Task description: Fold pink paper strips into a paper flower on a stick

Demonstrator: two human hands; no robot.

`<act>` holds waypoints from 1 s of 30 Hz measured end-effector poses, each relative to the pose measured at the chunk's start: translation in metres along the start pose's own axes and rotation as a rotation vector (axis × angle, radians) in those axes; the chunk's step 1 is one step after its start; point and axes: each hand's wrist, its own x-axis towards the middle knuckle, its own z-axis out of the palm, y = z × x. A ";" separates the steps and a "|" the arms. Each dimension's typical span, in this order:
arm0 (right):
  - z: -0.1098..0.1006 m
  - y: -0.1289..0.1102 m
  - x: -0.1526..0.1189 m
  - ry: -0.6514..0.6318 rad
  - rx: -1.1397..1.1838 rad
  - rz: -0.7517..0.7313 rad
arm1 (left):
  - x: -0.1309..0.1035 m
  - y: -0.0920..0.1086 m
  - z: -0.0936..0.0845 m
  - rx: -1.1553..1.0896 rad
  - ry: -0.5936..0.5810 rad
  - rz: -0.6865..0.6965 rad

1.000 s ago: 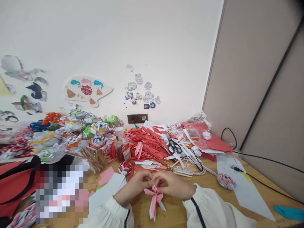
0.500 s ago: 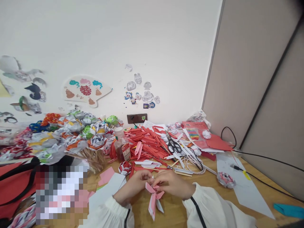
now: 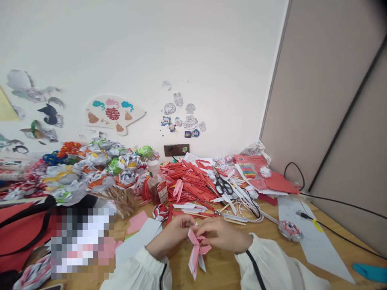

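Observation:
Low in the middle of the head view, a pink-and-white folded paper piece [image 3: 196, 251] with several pointed flaps is held between both hands above the wooden table. My left hand [image 3: 179, 231] is closed on its upper left part, fingertips pinched. From the other side, my right hand [image 3: 220, 233] grips its upper right, thumb and fingers bent round the folds. Fingers of both hands hide the top of the piece. Just beyond the hands lie white folded strips [image 3: 190, 208] and a red-and-white paper flower [image 3: 160, 212].
A heap of red folded strips [image 3: 187, 181] lies behind the hands, with black-handled scissors [image 3: 223, 186] on it. Many paper flowers [image 3: 99, 157] crowd the left. At the right are a pearl string [image 3: 242, 209], a pink-grey paper flower [image 3: 290, 230] and a black cable [image 3: 338, 237].
The whole view has shifted slightly, so things appear a little further right. Both hands stay on the folded paper piece, whose flaps have turned only slightly.

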 end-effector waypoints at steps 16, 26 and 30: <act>-0.007 -0.009 -0.001 -0.041 0.081 -0.028 | 0.000 0.004 -0.003 -0.069 -0.003 0.052; 0.007 0.005 -0.002 0.022 -0.019 -0.037 | -0.001 0.007 -0.001 -0.047 -0.007 0.018; 0.005 -0.002 -0.002 0.010 -0.032 -0.048 | -0.001 0.003 -0.001 -0.066 -0.001 0.017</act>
